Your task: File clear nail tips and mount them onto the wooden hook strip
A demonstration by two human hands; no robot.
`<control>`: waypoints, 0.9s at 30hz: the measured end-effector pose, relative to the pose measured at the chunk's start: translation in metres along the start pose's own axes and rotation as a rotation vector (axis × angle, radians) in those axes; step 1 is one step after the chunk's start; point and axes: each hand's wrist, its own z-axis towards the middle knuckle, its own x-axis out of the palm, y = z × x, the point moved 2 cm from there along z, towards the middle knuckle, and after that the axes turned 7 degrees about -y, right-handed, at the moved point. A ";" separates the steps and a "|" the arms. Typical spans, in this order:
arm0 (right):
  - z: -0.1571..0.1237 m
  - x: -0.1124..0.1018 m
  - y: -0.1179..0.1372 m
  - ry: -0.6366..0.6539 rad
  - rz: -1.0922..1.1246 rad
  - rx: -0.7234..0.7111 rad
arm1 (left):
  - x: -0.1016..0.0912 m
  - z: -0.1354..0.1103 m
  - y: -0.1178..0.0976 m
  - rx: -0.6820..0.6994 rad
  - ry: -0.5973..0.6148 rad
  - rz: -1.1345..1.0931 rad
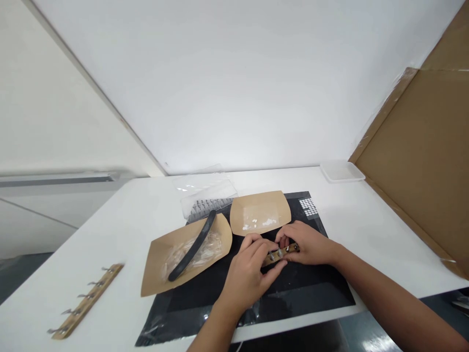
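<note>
My left hand [249,276] and my right hand [304,244] hold a short wooden strip with small metal hooks [280,255] above a black mat [293,300]. Their fingers nearly meet over it, hiding part of the strip. To the left, a similar hooked wooden strip [86,300] lies on the white table [384,220]. Two kraft-paper trays stand beyond my hands. The left tray [157,274] holds a curved black strip [192,247] and clear plastic [205,249]. Small white pieces [260,223] lie in the far tray [258,203].
Clear packaging with a grey comb-like part [207,203] lies behind the trays. A white plastic tray [342,171] sits at the far right, against a cardboard sheet [414,146]. The table's near edge runs below the mat.
</note>
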 end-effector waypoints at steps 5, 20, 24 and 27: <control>0.000 0.000 -0.002 0.005 0.011 0.000 | -0.010 0.003 0.000 0.026 -0.108 0.066; -0.006 -0.009 0.009 -0.017 -0.068 -0.047 | -0.124 -0.018 0.070 -0.239 0.191 0.672; -0.006 -0.011 0.011 -0.029 -0.075 -0.080 | -0.112 -0.012 0.079 -0.248 0.334 0.705; -0.006 -0.011 0.011 -0.027 -0.084 -0.084 | -0.107 -0.008 0.081 -0.275 0.339 0.715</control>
